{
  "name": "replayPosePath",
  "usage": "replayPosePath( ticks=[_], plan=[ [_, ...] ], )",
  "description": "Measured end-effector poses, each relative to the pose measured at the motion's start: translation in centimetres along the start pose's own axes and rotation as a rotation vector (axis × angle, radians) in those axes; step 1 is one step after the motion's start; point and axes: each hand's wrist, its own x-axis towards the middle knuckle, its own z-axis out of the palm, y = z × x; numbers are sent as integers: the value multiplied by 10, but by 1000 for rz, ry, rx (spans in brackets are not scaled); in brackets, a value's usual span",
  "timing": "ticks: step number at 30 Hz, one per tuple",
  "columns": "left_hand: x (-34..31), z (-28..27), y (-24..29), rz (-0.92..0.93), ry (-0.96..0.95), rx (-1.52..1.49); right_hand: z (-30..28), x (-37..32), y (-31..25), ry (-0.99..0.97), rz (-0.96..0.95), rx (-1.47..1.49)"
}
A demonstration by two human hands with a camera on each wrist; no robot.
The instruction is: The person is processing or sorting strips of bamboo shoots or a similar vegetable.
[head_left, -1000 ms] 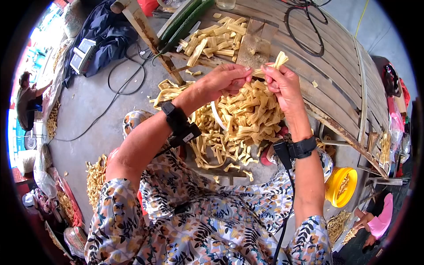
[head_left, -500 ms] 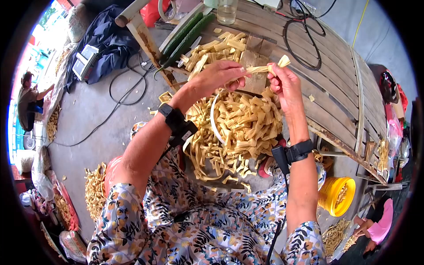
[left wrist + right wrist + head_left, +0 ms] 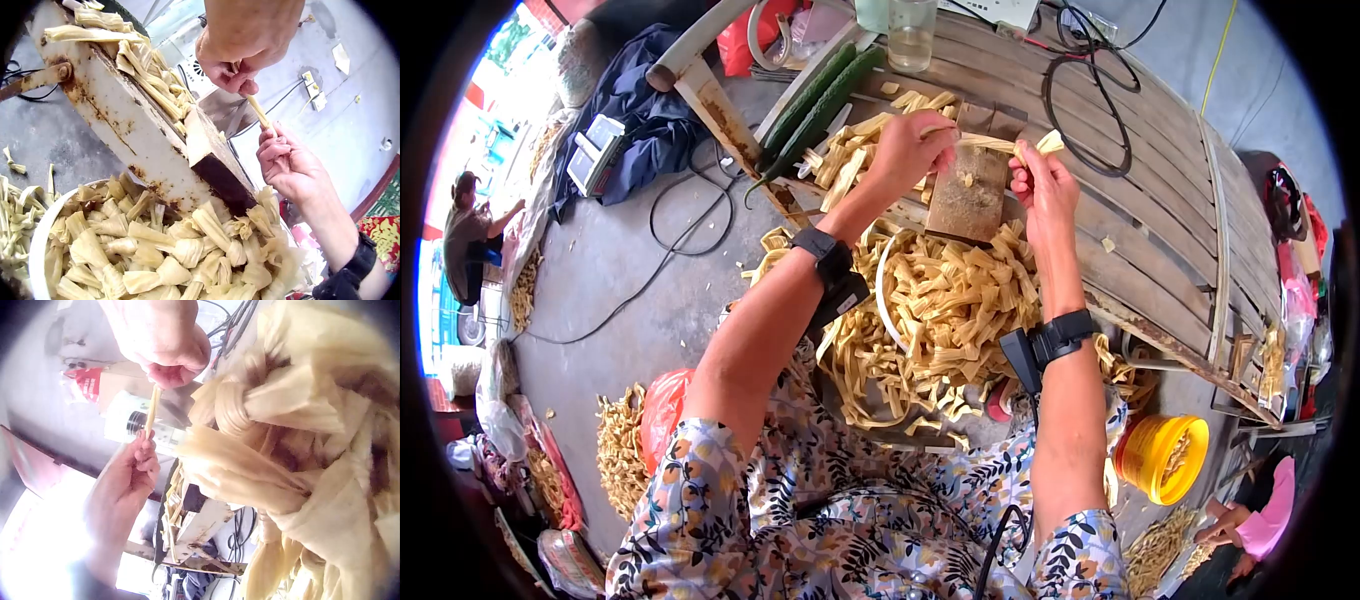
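Observation:
A narrow, pale yellow pleated strip (image 3: 988,143) is stretched between the two hands above a wooden block (image 3: 966,200). My left hand (image 3: 915,150) pinches one end with curled fingers. My right hand (image 3: 1048,190) pinches the strip close to its other end, whose flared tip (image 3: 1051,142) sticks out past the fingers. In the left wrist view the strip (image 3: 257,112) runs taut from the upper hand to the lower one. Below the hands, a white-rimmed tub (image 3: 40,256) is heaped with knotted yellow strips (image 3: 960,280).
Loose strips (image 3: 850,150) lie on the slatted wooden bench (image 3: 1160,230), near two cucumbers (image 3: 815,105) and a glass jar (image 3: 911,45). Black cable (image 3: 1090,110) loops across the slats. A yellow bucket (image 3: 1165,460) stands right, and a seated person (image 3: 470,235) is far left.
One second ago the hands were close together at the strip. Since then the left hand has drawn away to the left and slightly upward, and the strip is stretched between them.

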Motion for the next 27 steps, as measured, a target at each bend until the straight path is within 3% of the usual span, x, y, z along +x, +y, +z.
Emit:
replayPosePath(
  ticks=[16,19,22,26,27],
  plan=[
    [15,9,-12,-20,75,-16,-5,15,12,59,-12,44],
    [17,12,-32,82,160,172,-11,21,26,46,-4,-99],
    [14,0,-33,89,263,316,-25,22,29,165,-78,-223],
    [8,-25,-24,-19,155,-67,-30,7,3,-3,11,-210],
    [5,-31,-22,-18,176,-18,-29,-2,-6,-21,38,-281]
  ],
)
